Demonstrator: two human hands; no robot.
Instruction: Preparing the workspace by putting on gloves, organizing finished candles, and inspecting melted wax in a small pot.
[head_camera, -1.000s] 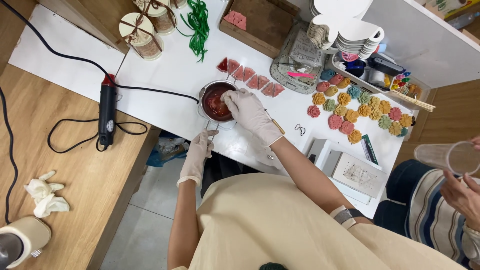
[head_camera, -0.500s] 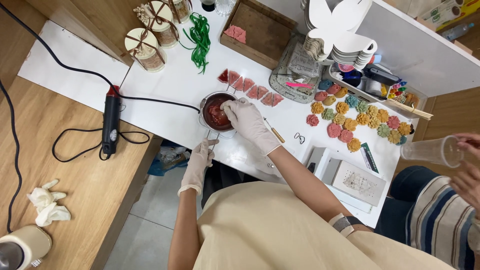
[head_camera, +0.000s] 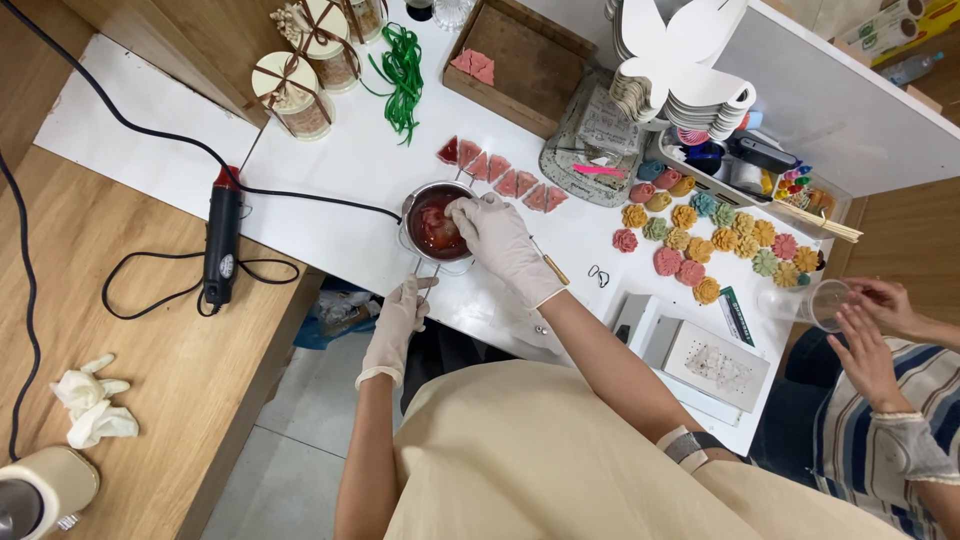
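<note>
Two gloved hands work the pot (head_camera: 436, 227) of red melt at the white table's (head_camera: 330, 170) near edge: right hand (head_camera: 497, 240) pinching a piece over it, left hand (head_camera: 399, 312) closed on its handle. Best dip slowly, pot held level, drips kept inside the rim.

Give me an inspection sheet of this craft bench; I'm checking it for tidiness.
Surface: white tabletop beside a wooden counter.
Job's things: small metal pot of red liquid; row of pink wedges.
Clutter: coloured flower shapes, green cord, crumpled tissue.
Hands: gloved right hand at the pot; gloved left hand at the table edge by its handle.
Cables: black cord to a heat tool.
Surroundings: another person's hands hold a clear cup.
</note>
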